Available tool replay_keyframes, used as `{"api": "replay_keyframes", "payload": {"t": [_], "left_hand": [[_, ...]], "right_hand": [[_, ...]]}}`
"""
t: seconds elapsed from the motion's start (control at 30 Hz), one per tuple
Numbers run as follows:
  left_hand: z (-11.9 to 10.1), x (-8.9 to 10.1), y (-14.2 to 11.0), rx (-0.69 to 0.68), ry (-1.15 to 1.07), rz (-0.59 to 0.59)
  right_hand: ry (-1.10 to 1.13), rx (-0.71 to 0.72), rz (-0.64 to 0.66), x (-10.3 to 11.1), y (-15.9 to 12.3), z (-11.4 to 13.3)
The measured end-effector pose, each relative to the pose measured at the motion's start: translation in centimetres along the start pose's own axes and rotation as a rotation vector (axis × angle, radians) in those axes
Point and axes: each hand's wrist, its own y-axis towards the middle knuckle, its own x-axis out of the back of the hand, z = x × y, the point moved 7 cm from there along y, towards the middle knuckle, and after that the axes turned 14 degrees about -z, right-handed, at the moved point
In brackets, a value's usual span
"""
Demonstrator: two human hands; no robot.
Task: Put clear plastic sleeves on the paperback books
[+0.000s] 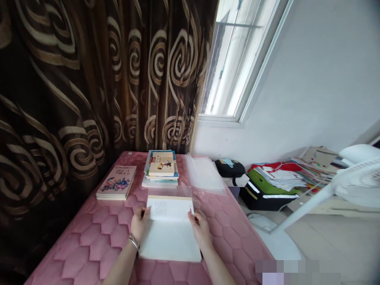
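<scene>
An open book (pixel 170 227) with pale pages lies on the pink quilted surface (pixel 97 237) in front of me, and a clear plastic cover (pixel 170 192) shows at its far end. My left hand (pixel 139 223) rests on the book's left edge, fingers curled against the page. On the right edge sits my right hand (pixel 200 228), with its fingers closed on the page edge. A bracelet circles my left wrist.
Beyond the book stands a stack of books (pixel 161 168), with a pink picture book (pixel 116 182) to its left and clear plastic sheets (pixel 204 174) to its right. A dark patterned curtain (pixel 89 79) hangs behind. Piled papers and bags (pixel 276 178) and a white fan (pixel 350 182) stand right.
</scene>
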Motion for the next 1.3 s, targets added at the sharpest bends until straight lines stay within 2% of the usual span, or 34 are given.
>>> {"api": "replay_keyframes", "payload": {"t": [0.17, 0.4, 0.67, 0.93, 1.2, 1.3], "left_hand": [[-0.1, 0.1, -0.3, 0.046, -0.031, 0.003], [1.2, -0.5, -0.8, 0.134, -0.112, 0.109], [1.7, -0.4, -0.6, 0.09, -0.063, 0.047], [1.1, -0.2, -0.5, 0.053, -0.034, 0.01], [0.5, 0.0, -0.5, 0.004, 0.023, 0.009], [0.3, 0.0, -0.5, -0.006, 0.026, -0.003]], "right_hand": [[-0.039, -0.011, -0.033, -0.1, 0.2, -0.3], [-0.031, -0.01, 0.012, 0.1, -0.3, -0.3], [-0.054, -0.018, 0.015, 0.1, -0.3, -0.7], [-0.102, -0.076, -0.004, 0.1, -0.1, -1.0], [0.061, -0.122, 0.009, 0.2, -0.5, -1.1], [0.059, -0.101, -0.007, 0.4, -0.5, -1.1]]}}
